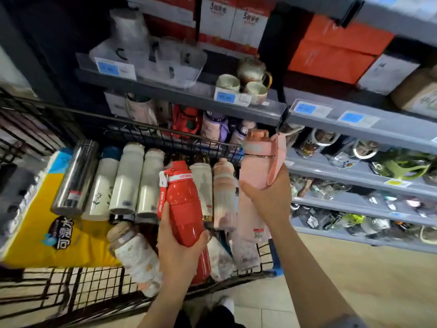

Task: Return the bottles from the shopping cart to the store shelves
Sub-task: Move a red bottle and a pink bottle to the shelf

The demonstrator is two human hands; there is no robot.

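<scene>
Holding two bottles above the cart point(132, 280), one per hand. Cart, 9 o'clock: steel flask point(75, 176) and white bottles point(127, 181) lying in a row, not yet shelved. Left hand point(179, 247), 6 o'clock: fingers clenched round the base of the red bottle point(184, 204), cap up. Right hand point(267, 197), 3 o'clock of it: fingers wrapped round the pink bottle point(256, 159), strap dangling, near the shelf point(354, 176). Advice: shelve pink first, upright, strap tucked clear of neighbours; match red to the like stock at 12 o'clock.
</scene>
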